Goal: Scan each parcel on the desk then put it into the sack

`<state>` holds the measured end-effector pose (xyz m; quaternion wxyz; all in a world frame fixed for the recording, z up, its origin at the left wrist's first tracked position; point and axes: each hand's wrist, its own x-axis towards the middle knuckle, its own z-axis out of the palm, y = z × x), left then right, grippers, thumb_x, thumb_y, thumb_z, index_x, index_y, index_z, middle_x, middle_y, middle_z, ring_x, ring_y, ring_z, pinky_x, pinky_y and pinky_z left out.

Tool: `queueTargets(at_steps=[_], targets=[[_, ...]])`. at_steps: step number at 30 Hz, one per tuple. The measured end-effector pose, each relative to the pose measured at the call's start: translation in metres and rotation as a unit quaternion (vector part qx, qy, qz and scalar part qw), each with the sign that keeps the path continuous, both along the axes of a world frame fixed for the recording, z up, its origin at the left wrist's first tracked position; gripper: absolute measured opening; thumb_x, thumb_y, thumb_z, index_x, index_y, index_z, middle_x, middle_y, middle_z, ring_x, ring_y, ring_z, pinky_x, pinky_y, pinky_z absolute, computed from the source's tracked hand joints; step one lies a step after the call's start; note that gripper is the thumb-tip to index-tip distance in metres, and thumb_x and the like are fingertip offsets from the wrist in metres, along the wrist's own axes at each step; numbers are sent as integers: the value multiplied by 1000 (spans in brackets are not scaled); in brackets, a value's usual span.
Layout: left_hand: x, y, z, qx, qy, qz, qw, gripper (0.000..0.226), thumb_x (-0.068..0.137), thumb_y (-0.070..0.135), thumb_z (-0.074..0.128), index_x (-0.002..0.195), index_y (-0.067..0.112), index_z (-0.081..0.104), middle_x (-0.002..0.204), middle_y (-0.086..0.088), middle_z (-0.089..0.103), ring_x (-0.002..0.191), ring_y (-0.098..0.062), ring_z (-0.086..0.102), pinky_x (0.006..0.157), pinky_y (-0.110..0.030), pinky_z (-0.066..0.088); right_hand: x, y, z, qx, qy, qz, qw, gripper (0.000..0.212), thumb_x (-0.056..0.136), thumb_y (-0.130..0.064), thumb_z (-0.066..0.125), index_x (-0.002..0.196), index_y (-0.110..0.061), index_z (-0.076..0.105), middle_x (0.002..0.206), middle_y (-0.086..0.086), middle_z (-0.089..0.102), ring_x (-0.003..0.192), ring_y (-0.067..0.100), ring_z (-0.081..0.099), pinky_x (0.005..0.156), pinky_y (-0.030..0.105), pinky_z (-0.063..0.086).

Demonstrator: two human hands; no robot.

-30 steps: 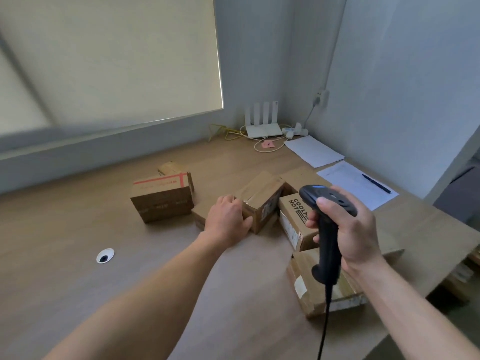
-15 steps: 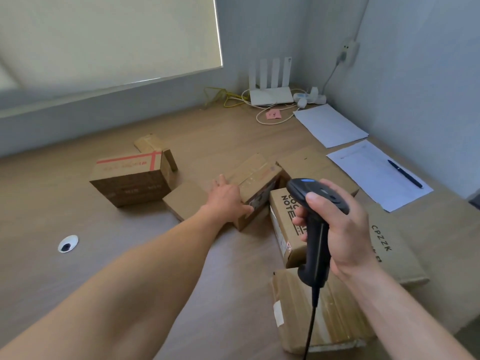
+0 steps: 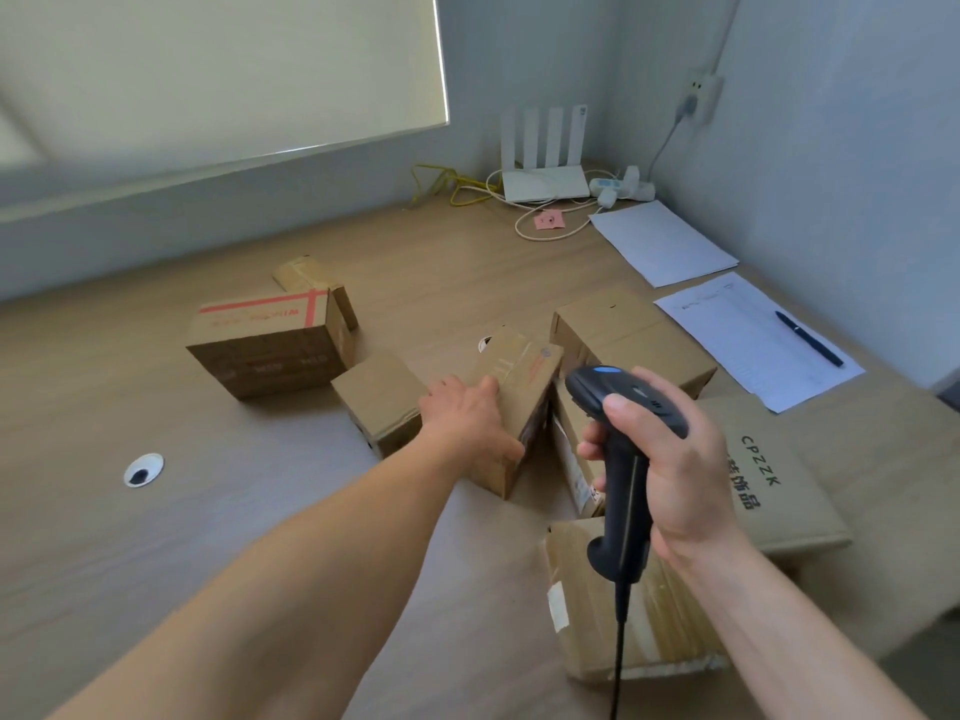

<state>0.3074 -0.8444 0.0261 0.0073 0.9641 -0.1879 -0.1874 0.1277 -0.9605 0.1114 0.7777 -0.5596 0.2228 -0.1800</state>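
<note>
Several brown cardboard parcels lie on the wooden desk [image 3: 156, 537]. My left hand [image 3: 467, 423] wraps over a small oblong parcel [image 3: 524, 376] in the middle, thumb on its near side. My right hand [image 3: 670, 459] grips a black corded barcode scanner [image 3: 618, 407], its head pointing left over the parcels. A red-taped parcel [image 3: 270, 345] sits at the left with a small box [image 3: 317, 283] behind it. A low parcel [image 3: 379, 397] lies just left of my left hand. A flat parcel printed CPZZK [image 3: 779, 475] and a taped parcel [image 3: 623, 636] are under my right arm. No sack is in view.
Two paper sheets [image 3: 665, 241] and a black pen [image 3: 808, 337] lie at the right. A white router [image 3: 545, 163], cables and a power strip fill the far corner. A cable hole [image 3: 143, 469] is at the left. Another box [image 3: 628, 330] stands behind the scanner.
My left hand has closed further around the oblong parcel. The view has tilted down and come closer; the scanner stays held over the parcels.
</note>
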Motion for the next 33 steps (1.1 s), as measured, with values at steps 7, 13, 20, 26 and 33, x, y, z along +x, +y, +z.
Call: queueTargets(at_steps=[7, 13, 20, 26, 33], targets=[[-66, 80, 2, -12, 23, 6, 1000, 90, 58, 69, 79, 130, 30, 42, 118, -12, 44, 110, -32, 42, 88, -41, 45, -27, 57, 11, -15, -12, 1, 1000, 18, 90, -16, 74, 101, -31, 73, 78, 16, 68, 72, 31, 66, 57, 34, 45], [-113, 194, 2, -23, 29, 16, 999, 85, 58, 64, 81, 127, 33, 43, 118, -10, 44, 112, -32, 40, 80, -37, 37, -54, 141, 15, -31, -13, 13, 999, 58, 78, -28, 75, 132, -14, 58, 78, 15, 69, 69, 28, 68, 51, 33, 46], [-152, 338, 7, -25, 45, 69, 996, 87, 55, 65, 83, 127, 34, 46, 115, -6, 39, 114, -29, 39, 84, -38, 44, -80, 247, 3, -32, -6, 56, 998, 67, 76, -31, 74, 139, -14, 55, 78, 15, 69, 69, 28, 68, 52, 33, 49], [-168, 395, 12, -44, 37, 110, 992, 70, 61, 55, 81, 119, 28, 51, 113, -3, 51, 97, -22, 52, 73, -31, 45, -96, 305, 3, -33, 7, 81, 996, 63, 84, -25, 75, 142, -16, 52, 81, 16, 71, 70, 28, 69, 55, 37, 49], [-174, 417, 12, -131, 72, 188, 971, 73, 62, 37, 80, 124, 34, 41, 111, -6, 48, 94, -27, 56, 75, -33, 50, -107, 325, 14, -51, 22, 104, 993, 55, 94, -17, 70, 144, -20, 48, 84, 18, 71, 74, 29, 69, 59, 41, 49]])
